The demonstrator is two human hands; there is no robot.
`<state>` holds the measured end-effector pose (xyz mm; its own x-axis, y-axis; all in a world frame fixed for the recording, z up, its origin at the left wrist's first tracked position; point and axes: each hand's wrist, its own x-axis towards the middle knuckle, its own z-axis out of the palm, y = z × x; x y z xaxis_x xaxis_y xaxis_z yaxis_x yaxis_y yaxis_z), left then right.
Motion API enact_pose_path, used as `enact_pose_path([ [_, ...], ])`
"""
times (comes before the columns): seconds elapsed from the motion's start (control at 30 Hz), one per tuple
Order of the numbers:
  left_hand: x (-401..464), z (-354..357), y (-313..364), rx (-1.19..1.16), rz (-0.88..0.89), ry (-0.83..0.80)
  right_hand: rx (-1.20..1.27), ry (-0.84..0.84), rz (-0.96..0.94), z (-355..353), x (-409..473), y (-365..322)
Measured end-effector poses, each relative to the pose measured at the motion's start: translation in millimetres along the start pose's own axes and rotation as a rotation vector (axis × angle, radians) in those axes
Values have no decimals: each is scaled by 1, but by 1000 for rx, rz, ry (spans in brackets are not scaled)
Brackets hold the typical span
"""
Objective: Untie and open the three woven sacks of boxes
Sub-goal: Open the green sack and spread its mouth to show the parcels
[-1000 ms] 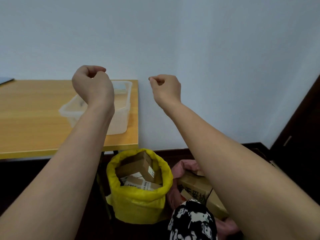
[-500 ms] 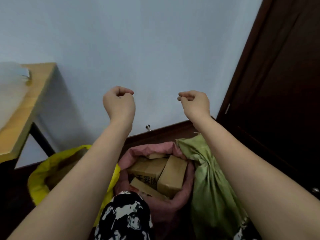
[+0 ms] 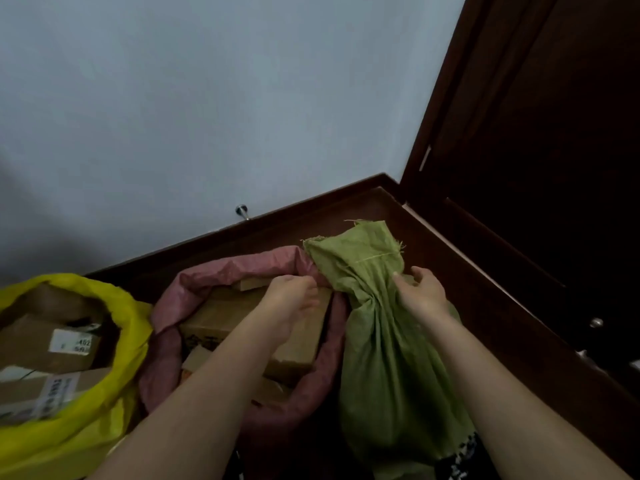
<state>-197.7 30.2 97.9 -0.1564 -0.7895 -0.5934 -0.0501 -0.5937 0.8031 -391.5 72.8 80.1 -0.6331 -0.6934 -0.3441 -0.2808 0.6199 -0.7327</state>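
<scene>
Three woven sacks stand on the floor by the wall. The yellow sack point(image 3: 86, 420) at the left is open, with cardboard boxes point(image 3: 45, 344) showing. The pink sack point(image 3: 239, 265) in the middle is open too, with boxes point(image 3: 221, 317) inside. The green sack point(image 3: 388, 368) at the right is bunched shut at its neck, and a thin string point(image 3: 375, 257) crosses its top flap. My left hand point(image 3: 291, 299) reaches over the pink sack and pinches the left side of the green neck. My right hand point(image 3: 420, 292) rests on the neck's right side, fingers loosely spread.
A dark wooden door point(image 3: 540, 168) and its frame stand close on the right. A dark skirting board point(image 3: 311, 202) runs along the pale wall behind the sacks, with a small metal door stop point(image 3: 241, 210) on it. Patterned black-and-white cloth point(image 3: 464, 452) shows at the bottom edge.
Both hands, raised as fists before, have come down onto the green sack's neck. The view has swung right and down, and the table has left the frame.
</scene>
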Motion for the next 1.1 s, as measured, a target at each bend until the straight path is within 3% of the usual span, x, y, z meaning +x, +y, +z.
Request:
enact_pose_path([
  [0.17,17,18,1,-238,-201,-142,213,-168,82,8,11,-4],
  [0.3,15,24,8,-382,-289,-160,248,-435,-55,2,9,-8],
  [0.4,19,20,10,-294,-303,-153,120,-568,-197,-10,-4,-11],
  [0.53,19,21,6,-153,-309,-162,-139,-782,-222,-14,-12,-5],
  [0.6,18,27,5,-143,-258,-154,-47,-767,-118,-19,-10,-4],
  [0.7,16,37,7,-272,-101,-262,323,-558,57,-30,-8,-11],
  [0.77,16,45,5,-209,-14,-335,476,-469,139,-35,-3,-14],
  [0.83,15,50,-1,-62,8,-418,501,-461,149,-35,0,-15],
  [0.97,10,55,-7,157,6,-780,391,-454,46,-31,-2,-14],
  [1.03,10,56,-1,27,-23,-785,454,-439,50,-35,-4,-15],
  [1.1,11,57,7,-117,-77,-647,515,-423,82,-42,-4,-15],
])
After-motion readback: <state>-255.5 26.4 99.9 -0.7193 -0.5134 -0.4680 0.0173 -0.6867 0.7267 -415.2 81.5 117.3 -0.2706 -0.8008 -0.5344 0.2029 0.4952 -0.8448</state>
